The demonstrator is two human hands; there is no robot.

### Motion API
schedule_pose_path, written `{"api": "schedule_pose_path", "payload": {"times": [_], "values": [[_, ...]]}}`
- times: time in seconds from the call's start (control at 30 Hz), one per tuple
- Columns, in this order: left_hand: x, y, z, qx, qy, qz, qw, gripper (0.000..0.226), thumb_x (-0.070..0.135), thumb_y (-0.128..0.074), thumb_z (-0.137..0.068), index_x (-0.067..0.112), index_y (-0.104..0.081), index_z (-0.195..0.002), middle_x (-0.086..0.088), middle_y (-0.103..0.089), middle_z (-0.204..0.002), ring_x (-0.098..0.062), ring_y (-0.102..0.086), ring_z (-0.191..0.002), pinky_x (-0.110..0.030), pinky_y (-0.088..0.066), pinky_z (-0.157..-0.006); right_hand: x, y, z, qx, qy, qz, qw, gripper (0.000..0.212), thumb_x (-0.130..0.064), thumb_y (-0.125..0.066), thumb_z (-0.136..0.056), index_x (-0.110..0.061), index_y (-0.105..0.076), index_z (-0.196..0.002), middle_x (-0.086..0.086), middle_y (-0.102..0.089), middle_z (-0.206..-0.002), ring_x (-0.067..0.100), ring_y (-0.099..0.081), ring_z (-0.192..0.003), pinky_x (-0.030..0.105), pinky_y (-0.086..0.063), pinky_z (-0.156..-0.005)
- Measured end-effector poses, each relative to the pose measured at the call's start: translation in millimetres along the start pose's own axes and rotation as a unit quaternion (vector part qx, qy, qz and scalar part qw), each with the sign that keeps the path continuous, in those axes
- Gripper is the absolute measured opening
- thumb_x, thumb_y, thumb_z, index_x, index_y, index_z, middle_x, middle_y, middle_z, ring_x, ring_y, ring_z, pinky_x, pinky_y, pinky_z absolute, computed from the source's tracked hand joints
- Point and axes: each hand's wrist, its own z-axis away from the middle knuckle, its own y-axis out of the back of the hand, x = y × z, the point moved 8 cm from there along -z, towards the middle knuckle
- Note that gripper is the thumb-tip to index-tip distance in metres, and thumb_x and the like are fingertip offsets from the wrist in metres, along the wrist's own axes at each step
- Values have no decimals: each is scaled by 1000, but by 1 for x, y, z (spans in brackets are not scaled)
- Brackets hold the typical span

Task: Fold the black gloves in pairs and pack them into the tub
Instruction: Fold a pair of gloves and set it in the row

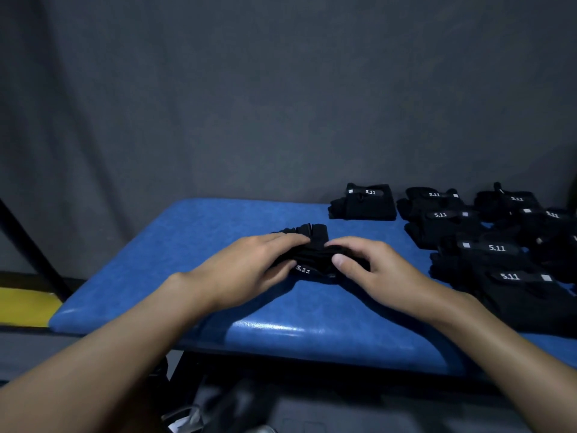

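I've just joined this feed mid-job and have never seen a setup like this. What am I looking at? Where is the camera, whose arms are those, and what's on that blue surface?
There is no machine here: these are a person's two bare arms. The single picture comes from a wide-angle camera worn on the person's head, looking forward and down.

The left hand and the right hand each have a grip on one bundle of black gloves marked 5.11. It rests on the blue padded surface.

Further back sits a separate folded bundle. On the right lies a pile of more black gloves with the same labels. Behind everything hangs a grey cloth backdrop.
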Motion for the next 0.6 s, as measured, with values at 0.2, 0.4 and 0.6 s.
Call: {"api": "schedule_pose_path", "payload": {"times": [0.2, 0.4, 0.6], "values": [[-16, 0, -1, 30, 69, 84, 994, 27, 21, -54, -100, 28, -57, -126, 14, -70, -104, -3, -64, -94, -26, -49, -84, -3, 0, 1, -11, -8, -11, 1000, 57, -40, -81, -70, -39, -57, -122, -16, -68, -110, 4, -63, -106, 34, -47, -101], [-25, -1, 0, 48, 126, 170, 976, 30, 39, -58, -93, 35, -58, -123, 13, -70, -94, -11, -65, -86, -26, -51, -75, -1, 4, -6, 49, -7, -45, 998, 18, -25, -70, -88, -32, -68, -104, -11, -68, -81, 7, -61, -75, 28, -51, -74], [-35, -5, -3, 64, 150, 174, 971, 40, 29, -72, -89, 27, -58, -127, 12, -68, -85, -7, -62, -64, -17, -45, -65, 3, 2, -18, 82, -22, -64, 994, 10, -24, -66, -91, -31, -69, -97, 9, -67, -80, 25, -61, -70, 47, -53, -76]]}}
